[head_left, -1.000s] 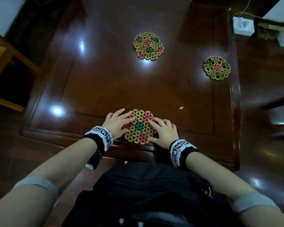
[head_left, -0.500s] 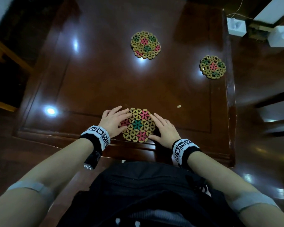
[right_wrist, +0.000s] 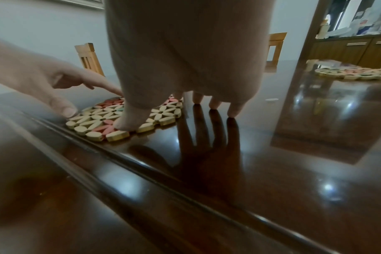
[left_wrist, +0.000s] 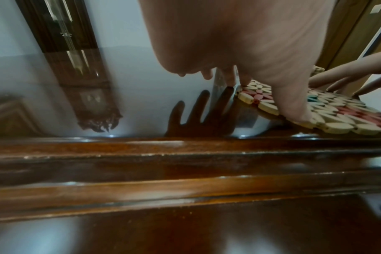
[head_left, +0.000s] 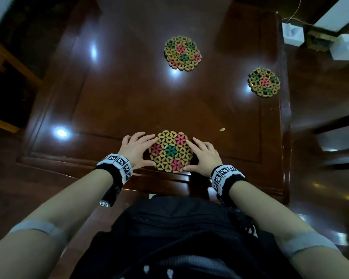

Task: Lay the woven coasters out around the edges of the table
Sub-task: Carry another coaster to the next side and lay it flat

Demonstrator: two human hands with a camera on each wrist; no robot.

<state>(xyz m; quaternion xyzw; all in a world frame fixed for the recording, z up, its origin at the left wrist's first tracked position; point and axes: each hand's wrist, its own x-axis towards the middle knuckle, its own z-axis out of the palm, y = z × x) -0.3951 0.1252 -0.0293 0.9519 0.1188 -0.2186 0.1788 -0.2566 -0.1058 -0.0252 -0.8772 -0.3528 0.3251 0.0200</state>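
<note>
Near coaster [head_left: 171, 151] lies flat on the table [head_left: 113, 101] at the near edge, centred in front of the person, its near rim just short of the raised edge moulding. Both hands bracket it: left hand [head_left: 136, 151] on its left rim, right hand [head_left: 205, 156] on its right rim. Neither is pinching or lifting; fingers are spread and fairly straight, thumbs on the near rim, forefingers reaching onto the far rim. Right wrist view shows the right thumb pressed down on the weave while the other fingertips [right_wrist: 233, 111] touch bare table beside it; left wrist view shows the left thumb on the rim likewise. So it's a flat two-sided nudge, not a grip. Coaster is round, no long axis to worry about; it sits dead between the hands, equally near to both, so any trim along the edge is a push from one side against the other. Judging by this, it's placed and just being squared up. Two more coasters are down: far coaster [head_left: 182, 53] towards the far middle, well in from the sides, and right coaster [head_left: 264, 82] just beside the right edge. Left edge has none yet; the left hand is the nearer one for that. Small pale speck [head_left: 222, 129] lies on the table beyond the right hand, can't tell what.
</note>
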